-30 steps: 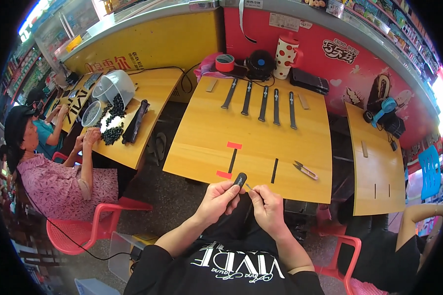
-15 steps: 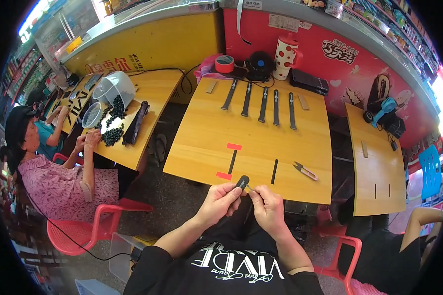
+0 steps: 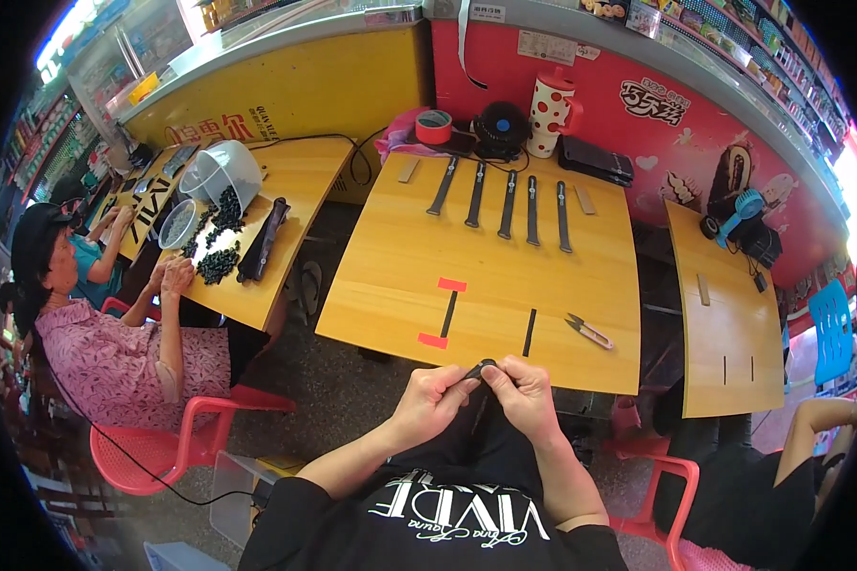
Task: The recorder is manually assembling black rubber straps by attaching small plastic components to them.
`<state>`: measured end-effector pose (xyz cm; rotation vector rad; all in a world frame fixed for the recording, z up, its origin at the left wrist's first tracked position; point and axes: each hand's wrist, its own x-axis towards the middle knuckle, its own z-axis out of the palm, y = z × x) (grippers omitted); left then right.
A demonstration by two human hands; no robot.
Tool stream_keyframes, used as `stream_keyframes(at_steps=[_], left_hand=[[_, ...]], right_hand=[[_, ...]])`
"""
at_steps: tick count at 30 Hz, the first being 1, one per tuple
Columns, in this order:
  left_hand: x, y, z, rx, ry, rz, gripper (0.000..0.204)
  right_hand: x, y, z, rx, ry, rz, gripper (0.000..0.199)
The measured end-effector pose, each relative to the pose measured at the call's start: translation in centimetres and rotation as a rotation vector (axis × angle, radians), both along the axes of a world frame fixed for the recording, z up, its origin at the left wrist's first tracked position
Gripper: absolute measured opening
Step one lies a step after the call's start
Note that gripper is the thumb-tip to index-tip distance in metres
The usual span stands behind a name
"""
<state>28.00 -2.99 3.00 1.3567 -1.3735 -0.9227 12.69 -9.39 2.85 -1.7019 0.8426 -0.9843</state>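
Note:
Just off the table's near edge, my left hand point(image 3: 430, 400) and my right hand point(image 3: 522, 395) meet, both closed on a small black strap point(image 3: 483, 367). Its upper end shows between my thumbs; fingers hide the rest. Several similar dark straps point(image 3: 508, 205) lie side by side at the far part of the wooden table point(image 3: 390, 285). Nearer to me, a black strip point(image 3: 450, 315) runs between two red tape pieces point(image 3: 452, 285). A second black strip point(image 3: 529, 333) lies to its right, and beyond that is a pair of thread snips point(image 3: 590, 331).
At the table's back stand a roll of red tape point(image 3: 434, 127), a black fan point(image 3: 501, 129), a dotted tumbler point(image 3: 549, 114) and a black pouch point(image 3: 596, 160). To the left, a person point(image 3: 114, 352) handles small black pieces point(image 3: 221, 262) at another table. A red chair point(image 3: 671, 476) is at right.
The strap's rounded end, earlier raised and facing me, has tipped over and now lies between my thumbs. My right hand has come closer to my left, and its thumb presses on the strap.

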Motion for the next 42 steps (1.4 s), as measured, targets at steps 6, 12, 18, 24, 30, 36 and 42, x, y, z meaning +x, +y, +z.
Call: stream_keyframes(at_steps=[6,12,18,24,30,36,42], left_hand=[[-0.3,-0.3,-0.9,0.179,0.589,-0.141,0.015],[1.7,-1.8,-0.9,0.081,0.544,-0.271,0.018],[3.6,-3.6,-1.6,0.444,0.883,-0.520,0.018],[3.8,-3.8,-1.9,0.464,0.958,-0.596,0.019],[3.5,-3.4,-0.5,0.455,0.856,-0.557,0.021],[2.0,-2.1,-1.1,0.255,0.551,-0.262,0.016],[1.5,-1.3,-1.4,0.279,0.660,-0.206,0.018]], right_hand=[[-0.1,0.1,-0.6,-0.135,-0.054,-0.079,0.025],[-0.7,-0.2,-0.3,-0.211,-0.023,-0.013,0.017],[-1.1,-0.5,0.0,0.028,-0.108,0.180,0.016],[-1.1,-0.3,1.0,0.072,-0.089,0.186,0.018],[-1.1,-0.2,0.2,-0.002,-0.063,0.155,0.021],[-0.9,-0.2,-0.5,-0.701,0.134,0.033,0.020],[-1.0,0.2,-0.2,-0.818,0.240,0.024,0.024]])
